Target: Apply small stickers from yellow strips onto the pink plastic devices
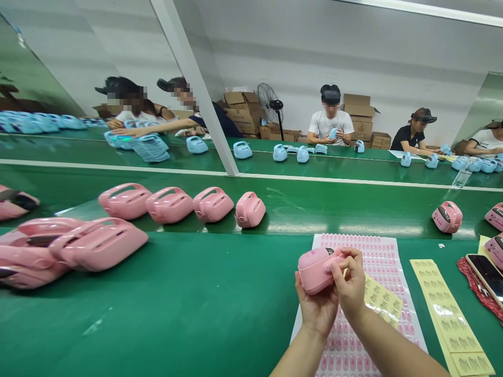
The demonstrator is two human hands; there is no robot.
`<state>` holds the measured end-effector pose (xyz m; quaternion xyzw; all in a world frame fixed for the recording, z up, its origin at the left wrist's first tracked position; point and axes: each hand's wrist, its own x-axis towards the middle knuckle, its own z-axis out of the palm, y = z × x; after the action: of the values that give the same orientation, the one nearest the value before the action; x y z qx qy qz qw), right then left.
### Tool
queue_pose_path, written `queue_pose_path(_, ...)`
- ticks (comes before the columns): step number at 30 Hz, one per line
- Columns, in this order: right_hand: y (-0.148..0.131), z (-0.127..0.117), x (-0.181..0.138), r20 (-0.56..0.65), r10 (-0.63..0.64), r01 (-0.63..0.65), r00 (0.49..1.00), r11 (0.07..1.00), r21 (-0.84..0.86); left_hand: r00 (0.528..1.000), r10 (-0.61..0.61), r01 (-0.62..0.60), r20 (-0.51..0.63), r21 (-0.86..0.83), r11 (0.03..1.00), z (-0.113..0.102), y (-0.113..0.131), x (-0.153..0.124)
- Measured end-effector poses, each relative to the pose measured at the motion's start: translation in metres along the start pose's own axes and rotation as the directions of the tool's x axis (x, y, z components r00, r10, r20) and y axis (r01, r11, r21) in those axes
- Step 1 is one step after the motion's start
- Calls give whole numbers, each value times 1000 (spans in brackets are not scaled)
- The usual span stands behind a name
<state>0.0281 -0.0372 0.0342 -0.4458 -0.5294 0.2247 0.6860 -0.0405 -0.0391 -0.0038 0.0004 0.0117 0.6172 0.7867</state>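
Both hands meet around one pink case, held over a white sheet of pink ovals on the green table. The left hand is cupped palm-up beneath the case, its fingers wrapping the left side; the right hand has thumb and bent fingers pinching the end at 3 o'clock. Whether anything small sits between those fingertips cannot be told.

To judge by this grip, the left palm does the steadying and the right thumb the fine work. For that, the palm should bear the whole weight, so the thumb can press squarely without tipping the shell. The glossy plastic may well slip if the left fingers loosen; a firm, even hold low on the body would serve better than a hard squeeze. Tilting the working end a little towards the worker would help, since the right fingers partly cover it.

Space matters too. A small yellow label sheet lies near 4 o'clock, right by the right wrist, where a sleeve or forearm could drag it; a longer yellow strip lies farther out that way. Other pink cases stand well apart towards 10 o'clock, leaving the elbows free.
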Motion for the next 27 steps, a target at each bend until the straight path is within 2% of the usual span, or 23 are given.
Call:
queue_pose_path(8,4,-5,-3,56,73,-77,996,995,69,995,-43,49,95,-63,997,-3,1,2)
queue_pose_path(13,6,0,-2,12,86,-86,996,996,34,998,-35,38,61,-47,998,-9,2,3)
queue_pose_path(19,8,2,-1,1,49,-49,999,998,-31,991,-50,51,123,-5,999,-11,4,3)
queue_pose_path(23,11,3,-1,-1,8,-8,1000,998,-67,978,-44,41,204,18,999,-11,4,4)
queue_pose_path(27,12,3,-1,-10,-98,96,995,987,-127,973,-52,43,225,46,998,-11,3,4)
